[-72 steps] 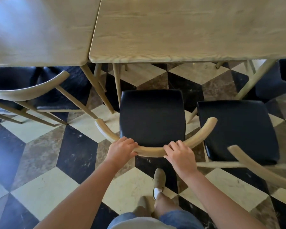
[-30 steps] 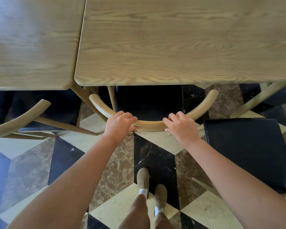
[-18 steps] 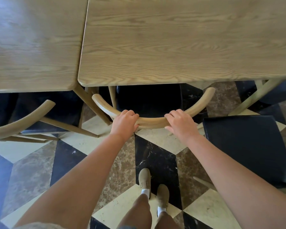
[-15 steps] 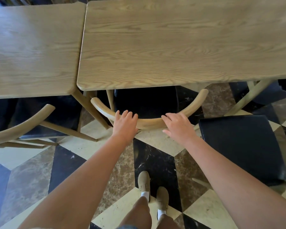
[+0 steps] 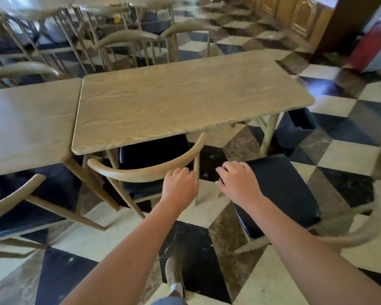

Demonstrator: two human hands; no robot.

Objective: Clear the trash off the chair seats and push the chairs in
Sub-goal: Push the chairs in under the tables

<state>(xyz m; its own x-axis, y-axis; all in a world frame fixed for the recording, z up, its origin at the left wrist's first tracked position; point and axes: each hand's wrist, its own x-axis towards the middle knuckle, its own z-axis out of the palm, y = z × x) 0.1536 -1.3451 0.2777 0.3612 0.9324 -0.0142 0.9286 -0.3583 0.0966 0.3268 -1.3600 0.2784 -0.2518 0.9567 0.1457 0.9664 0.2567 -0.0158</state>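
Note:
A wooden chair (image 5: 141, 171) with a curved backrest and black seat stands tucked under the light wooden table (image 5: 185, 106). My left hand (image 5: 179, 187) hovers at the right end of its backrest, fingers loosely curled, holding nothing. My right hand (image 5: 238, 181) is off the chair, fingers spread, over the near left corner of a second black-seated chair (image 5: 282, 190) that stands out from the table on the right. No trash shows on either seat.
A second table (image 5: 26, 126) adjoins on the left, with another chair (image 5: 22, 201) under it. More chairs (image 5: 128, 40) and tables stand behind. The floor is checkered marble (image 5: 343, 155). A red-and-white object (image 5: 374, 42) stands at the far right.
Both hands have let go of the tucked-in chair's backrest and shifted right. My view has lifted and turned right, showing the whole table and the room beyond.

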